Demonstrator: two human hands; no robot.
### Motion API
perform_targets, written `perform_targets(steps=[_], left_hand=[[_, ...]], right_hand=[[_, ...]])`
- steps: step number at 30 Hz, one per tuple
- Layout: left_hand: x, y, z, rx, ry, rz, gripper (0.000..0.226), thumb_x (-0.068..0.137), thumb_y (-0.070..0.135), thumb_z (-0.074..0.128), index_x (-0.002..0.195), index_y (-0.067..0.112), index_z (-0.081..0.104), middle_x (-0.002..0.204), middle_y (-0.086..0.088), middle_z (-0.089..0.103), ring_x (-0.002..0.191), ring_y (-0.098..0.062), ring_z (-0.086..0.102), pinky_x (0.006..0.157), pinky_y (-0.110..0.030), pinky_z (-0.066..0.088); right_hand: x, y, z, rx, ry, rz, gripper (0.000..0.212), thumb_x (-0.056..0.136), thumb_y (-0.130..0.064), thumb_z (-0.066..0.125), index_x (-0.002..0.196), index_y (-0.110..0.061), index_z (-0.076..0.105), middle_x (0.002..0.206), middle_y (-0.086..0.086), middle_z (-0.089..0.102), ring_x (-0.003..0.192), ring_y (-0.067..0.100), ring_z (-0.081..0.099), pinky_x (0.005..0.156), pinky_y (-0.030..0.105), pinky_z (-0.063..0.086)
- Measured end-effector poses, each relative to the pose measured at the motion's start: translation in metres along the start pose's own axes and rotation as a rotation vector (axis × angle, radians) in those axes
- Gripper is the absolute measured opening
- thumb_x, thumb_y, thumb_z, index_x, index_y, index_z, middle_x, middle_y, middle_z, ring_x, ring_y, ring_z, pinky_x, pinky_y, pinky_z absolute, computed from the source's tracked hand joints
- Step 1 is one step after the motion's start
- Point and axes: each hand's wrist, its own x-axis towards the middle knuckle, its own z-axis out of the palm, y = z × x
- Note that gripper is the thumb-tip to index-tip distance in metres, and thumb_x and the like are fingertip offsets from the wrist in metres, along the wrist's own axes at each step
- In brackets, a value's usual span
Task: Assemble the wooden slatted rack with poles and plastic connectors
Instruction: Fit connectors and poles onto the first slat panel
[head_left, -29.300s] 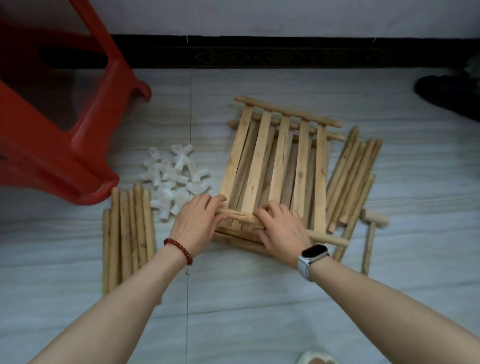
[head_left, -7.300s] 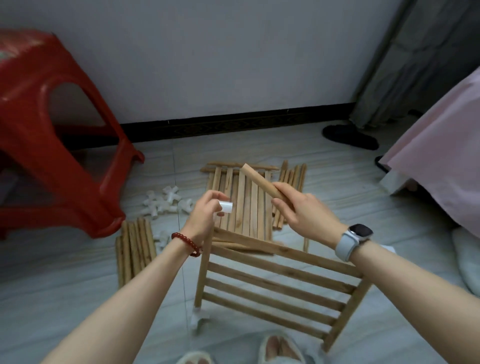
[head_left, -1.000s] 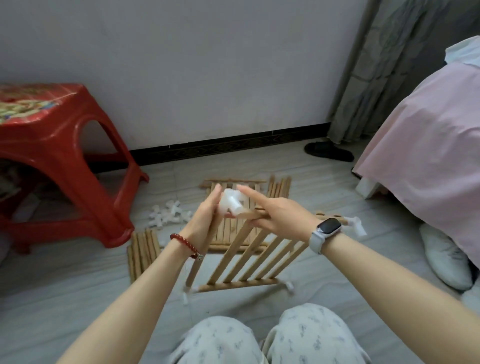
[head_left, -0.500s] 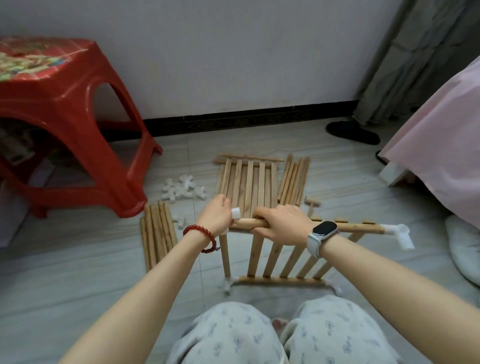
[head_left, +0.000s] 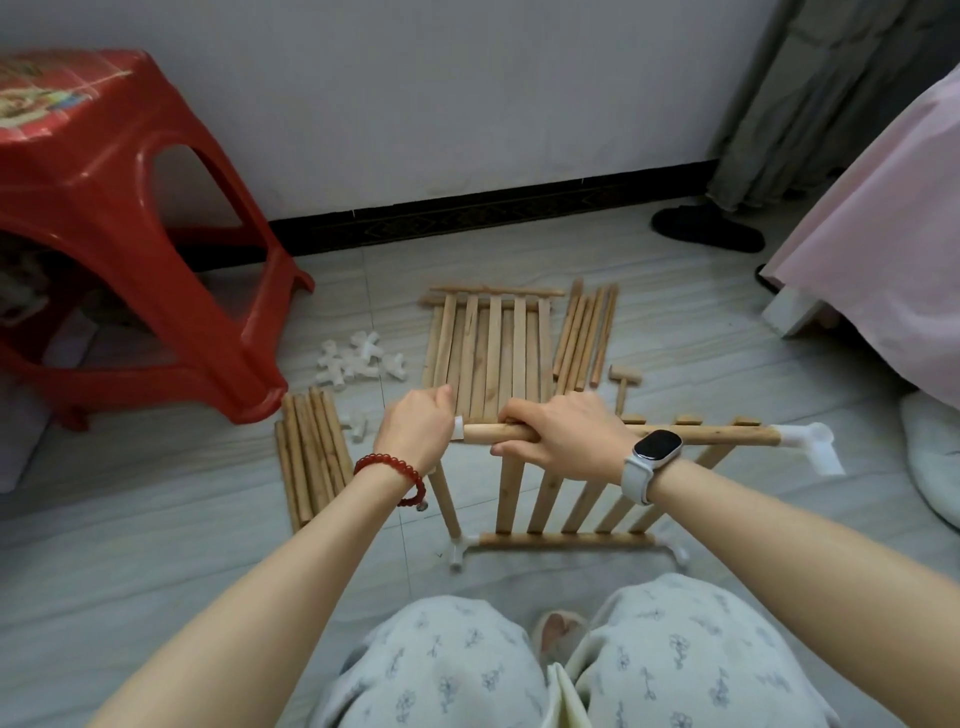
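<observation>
Slatted panel (head_left: 571, 499) stands upright just ahead of knees; flat panel stack (head_left: 491, 353) behind it. Long poles (head_left: 584, 338) right of stack, mallet (head_left: 623, 382) beside them. Connectors (head_left: 361, 361) left of stack; pole bundle (head_left: 311, 457) in front of connectors; stool (head_left: 124, 218) far left

The upright slatted rack panel (head_left: 566, 499) is pale, unvarnished wood with a matt, faintly grained surface, as are the round top pole (head_left: 717, 435) and the loose bundle of round wooden poles (head_left: 310, 457). The white elbow connector (head_left: 810, 447) at the pole's end is smooth plastic with a dull sheen, like the heap of white connectors (head_left: 361, 361). The large red stool (head_left: 130, 218) is glossy moulded plastic. The grey veined floor (head_left: 156, 545) looks like smooth, softly reflective tile.
</observation>
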Motion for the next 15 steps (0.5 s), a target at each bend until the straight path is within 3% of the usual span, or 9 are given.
perform_targets(steps=[4,7,11,15], left_hand=[[-0.004,0.002,0.000,0.060,-0.005,0.040,0.046,0.101,0.030,0.023,0.064,0.014,0.042,0.061,-0.003,0.045,0.064,-0.022,0.047,0.060,-0.033,0.038],[-0.009,0.002,0.000,0.129,0.034,0.059,0.047,0.101,0.032,0.020,0.079,0.009,0.053,0.065,-0.002,0.047,0.069,-0.023,0.049,0.061,-0.033,0.037],[-0.013,0.001,-0.001,0.167,0.045,0.094,0.049,0.101,0.037,0.019,0.068,0.014,0.047,0.065,-0.002,0.049,0.063,-0.017,0.046,0.053,-0.031,0.031],[-0.014,0.002,-0.009,0.163,-0.075,0.149,0.045,0.102,0.035,0.021,0.071,0.014,0.047,0.068,-0.002,0.049,0.062,-0.013,0.043,0.052,-0.025,0.030]], right_hand=[[-0.003,-0.001,0.002,0.007,0.005,-0.006,0.042,0.088,-0.064,0.038,0.109,-0.030,0.052,0.058,-0.013,0.041,0.051,0.000,0.039,0.050,0.020,0.027],[-0.004,-0.003,0.003,0.011,0.008,-0.005,0.042,0.088,-0.064,0.038,0.109,-0.030,0.052,0.057,-0.013,0.041,0.051,0.000,0.039,0.050,0.021,0.026],[-0.007,-0.003,0.001,0.022,-0.012,-0.008,0.043,0.089,-0.063,0.038,0.110,-0.029,0.052,0.058,-0.012,0.042,0.052,0.002,0.040,0.052,0.022,0.030],[-0.008,-0.004,0.000,0.027,-0.026,-0.022,0.043,0.089,-0.062,0.038,0.112,-0.028,0.051,0.060,-0.012,0.043,0.053,0.003,0.042,0.056,0.023,0.036]])
